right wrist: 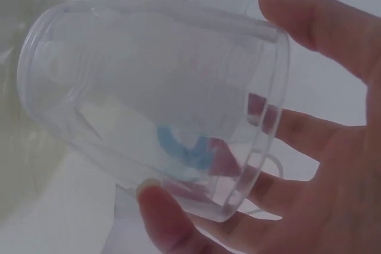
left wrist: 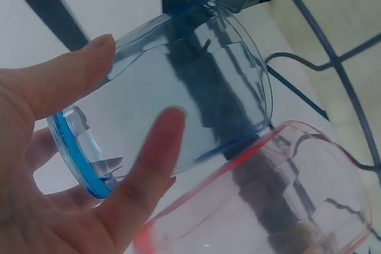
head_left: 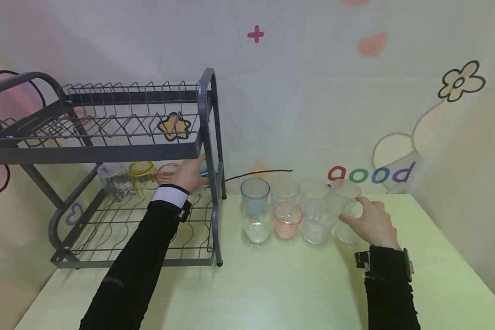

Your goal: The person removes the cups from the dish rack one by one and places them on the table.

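Left hand (head_left: 191, 175): thumb and fingers curled round a smooth, transparent blue-banded cup (left wrist: 143, 96) at the lower wire shelf of the rack (head_left: 86, 153). Right hand (head_left: 373, 222): thumb and fingers wide round a clear, tapered tumbler (right wrist: 143, 81), right end of the table group. Red-rimmed cup (head_left: 288, 220): short, round, further left. Rack: dark grey tubular frame, bent wire. Table (head_left: 272, 288): pale, soft sheen.

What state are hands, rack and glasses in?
Rack: standing.
Left hand: gripping rack's blue glass.
Right hand: curled around clear glass.
Yellow glass: on rack's lower tier, unheld.
Rack's red glass: likewise.
Rack's clear glass: likewise.
Tall blue glass: standing on table, unheld.
Table's red glass: likewise.
Other clear glasses: likewise.
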Motion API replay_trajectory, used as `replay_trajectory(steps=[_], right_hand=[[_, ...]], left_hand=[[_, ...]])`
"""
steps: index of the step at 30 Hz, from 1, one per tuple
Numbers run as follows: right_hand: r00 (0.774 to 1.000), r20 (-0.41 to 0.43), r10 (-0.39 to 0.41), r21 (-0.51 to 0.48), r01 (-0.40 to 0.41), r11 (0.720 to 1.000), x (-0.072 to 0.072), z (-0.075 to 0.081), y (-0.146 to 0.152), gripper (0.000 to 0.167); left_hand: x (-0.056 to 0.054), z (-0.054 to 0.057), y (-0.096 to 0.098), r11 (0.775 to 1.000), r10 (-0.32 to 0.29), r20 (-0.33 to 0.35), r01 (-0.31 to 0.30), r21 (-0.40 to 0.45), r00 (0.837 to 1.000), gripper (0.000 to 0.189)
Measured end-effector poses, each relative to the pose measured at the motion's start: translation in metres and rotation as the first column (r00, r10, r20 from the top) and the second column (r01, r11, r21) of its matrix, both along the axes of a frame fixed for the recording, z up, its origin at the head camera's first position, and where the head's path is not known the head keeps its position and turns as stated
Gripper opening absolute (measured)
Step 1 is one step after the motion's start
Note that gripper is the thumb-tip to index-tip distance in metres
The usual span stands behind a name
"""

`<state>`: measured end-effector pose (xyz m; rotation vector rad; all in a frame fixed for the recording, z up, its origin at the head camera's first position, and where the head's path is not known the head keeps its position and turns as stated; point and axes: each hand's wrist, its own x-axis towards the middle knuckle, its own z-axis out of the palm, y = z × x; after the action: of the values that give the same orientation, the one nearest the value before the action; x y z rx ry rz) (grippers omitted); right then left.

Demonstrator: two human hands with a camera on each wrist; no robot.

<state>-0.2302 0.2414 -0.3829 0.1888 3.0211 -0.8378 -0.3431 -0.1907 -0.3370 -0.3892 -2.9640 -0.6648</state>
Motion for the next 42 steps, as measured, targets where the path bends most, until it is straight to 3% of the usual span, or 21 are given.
replay_trajectory(steps=[10,17,23,28,31,34,38,42], right_hand=[[0.997,0.026,0.07,-0.014,-0.07,0.997,-0.001,0.0,0.007,0.086],[0.993,0.012,0.12,-0.024,-0.119,0.993,0.003,0.006,0.012,0.099],[0.99,-0.049,0.132,0.011,-0.131,0.991,0.007,0.016,0.016,0.104],[0.976,-0.168,0.141,0.0,-0.143,0.99,0.012,0.031,0.01,0.092],[0.953,-0.254,0.164,-0.032,-0.177,0.984,0.016,0.041,0.003,0.084],[0.927,-0.316,0.201,-0.057,-0.23,0.972,0.02,0.047,-0.007,0.077],[0.905,-0.356,0.235,-0.064,-0.274,0.96,0.025,0.052,-0.018,0.072],[0.882,-0.399,0.252,-0.062,-0.3,0.952,0.03,0.055,-0.029,0.067]], left_hand=[[0.018,0.011,-0.001,0.991,-0.015,-0.108,0.029,0.128,0.994,0.078],[0.043,0.019,-0.012,0.99,0.045,-0.129,-0.027,0.136,0.991,0.09],[0.062,0.023,-0.019,0.975,0.012,-0.198,0.032,0.22,0.98,0.089],[0.085,0.021,-0.033,0.945,0.056,-0.098,-0.021,0.327,0.994,0.078],[0.1,0.018,-0.043,0.901,0.081,0.025,-0.083,0.425,0.996,0.08],[0.112,0.014,-0.052,0.844,0.098,0.114,-0.143,0.518,0.989,0.083],[0.126,0.005,-0.061,0.772,0.076,0.16,-0.16,0.616,0.984,0.086],[0.137,-0.004,-0.068,0.692,-0.01,0.183,-0.125,0.711,0.983,0.082]])
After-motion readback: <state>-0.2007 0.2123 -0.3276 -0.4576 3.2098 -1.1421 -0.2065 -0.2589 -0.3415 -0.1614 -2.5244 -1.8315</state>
